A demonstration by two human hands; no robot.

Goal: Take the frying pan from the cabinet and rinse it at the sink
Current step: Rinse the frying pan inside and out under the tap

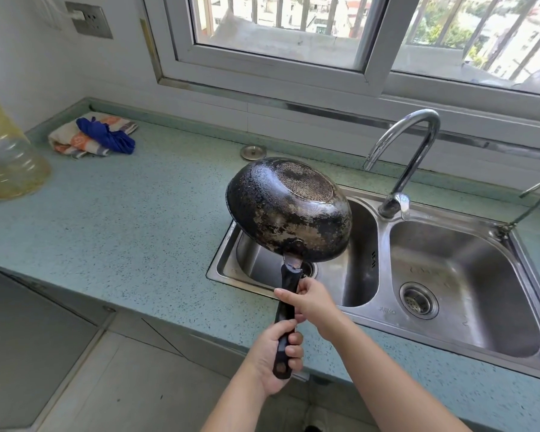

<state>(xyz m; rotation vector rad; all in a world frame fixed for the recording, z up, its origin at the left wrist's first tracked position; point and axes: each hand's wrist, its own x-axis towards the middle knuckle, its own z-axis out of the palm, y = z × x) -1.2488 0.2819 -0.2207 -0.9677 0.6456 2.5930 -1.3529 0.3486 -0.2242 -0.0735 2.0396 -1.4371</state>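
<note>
A blackened, worn frying pan is tilted bottom side up above the left basin of the steel double sink. Its black handle points down toward me. My left hand grips the handle's lower end. Higher on the handle, my right hand is closed around it near the sink's front rim. The chrome gooseneck faucet stands behind the divider between the basins, with its spout over the left basin; I see no water running.
The teal speckled counter holds folded cloths with a blue rag at the back left, a large yellowish plastic bottle at the far left and a small metal cap. A second thin tap stands at the right. Windows run behind.
</note>
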